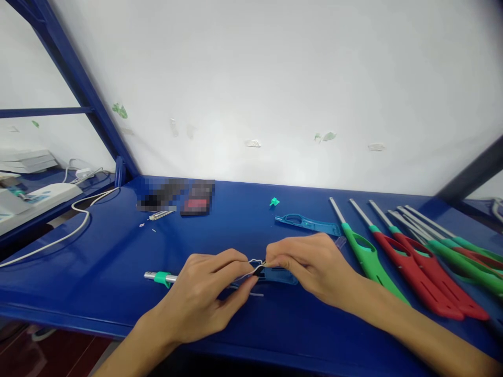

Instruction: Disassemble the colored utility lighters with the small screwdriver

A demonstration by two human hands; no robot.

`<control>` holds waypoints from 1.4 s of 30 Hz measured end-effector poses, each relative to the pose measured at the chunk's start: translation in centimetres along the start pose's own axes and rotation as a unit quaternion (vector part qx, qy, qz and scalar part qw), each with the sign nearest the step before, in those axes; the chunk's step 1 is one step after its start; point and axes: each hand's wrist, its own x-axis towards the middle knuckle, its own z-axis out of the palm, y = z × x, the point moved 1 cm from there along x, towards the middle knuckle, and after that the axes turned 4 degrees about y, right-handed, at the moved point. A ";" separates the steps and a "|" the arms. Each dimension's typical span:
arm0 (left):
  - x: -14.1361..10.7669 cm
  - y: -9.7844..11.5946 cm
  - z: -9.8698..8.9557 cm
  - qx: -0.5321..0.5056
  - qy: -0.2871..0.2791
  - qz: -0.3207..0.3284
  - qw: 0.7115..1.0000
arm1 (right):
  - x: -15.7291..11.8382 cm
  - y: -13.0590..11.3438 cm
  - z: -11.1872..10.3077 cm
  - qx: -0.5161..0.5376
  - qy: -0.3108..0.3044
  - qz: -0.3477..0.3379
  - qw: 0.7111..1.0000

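Note:
My left hand [212, 288] is closed in a pinch around a small black part [259, 270], which its fingers partly cover. A thin white wire [255, 261] runs between both hands, and my right hand [302, 259] pinches its end. Under the hands lies a translucent blue lighter casing half [281, 275], partly hidden. Past my left hand sticks out a metal tube [173, 278] with a teal collar [162, 278]. Behind my right hand rests another blue casing half [308, 224], its hollow side showing.
Several assembled green and red long-neck lighters [363, 251] lie in a row at the right. A small teal piece [274, 201] sits behind. At the back left are a blurred dark packet [197, 198] and slim metal pieces [162, 214]. A white cable [84, 212] crosses the left side.

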 end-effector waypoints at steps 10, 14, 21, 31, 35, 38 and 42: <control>-0.1 0.2 -0.2 -0.030 -0.021 -0.042 0.998 | -0.1 -0.3 0.2 0.003 -0.006 0.024 1.000; -0.1 0.3 -0.1 -0.039 -0.030 -0.048 0.998 | -0.4 -0.3 0.4 0.012 -0.016 0.026 0.999; 0.2 -0.1 0.1 -0.037 -0.038 -0.055 0.997 | -0.4 -0.2 0.4 0.012 -0.048 0.064 0.997; 0.5 0.0 -1.5 -0.045 -0.104 -0.105 0.988 | -0.1 -0.7 -0.3 0.020 -0.168 0.117 0.979; 1.1 -0.5 -3.6 -0.022 -0.146 -0.180 0.973 | 0.0 -1.0 -0.5 0.014 -0.215 0.126 0.968; 1.1 -0.4 -4.9 0.008 -0.189 -0.212 0.959 | 0.0 -1.1 -0.7 0.021 -0.237 0.134 0.962; -0.2 -0.6 -5.3 0.028 -0.282 -0.224 0.933 | -0.1 -1.3 -0.9 0.051 -0.250 0.140 0.957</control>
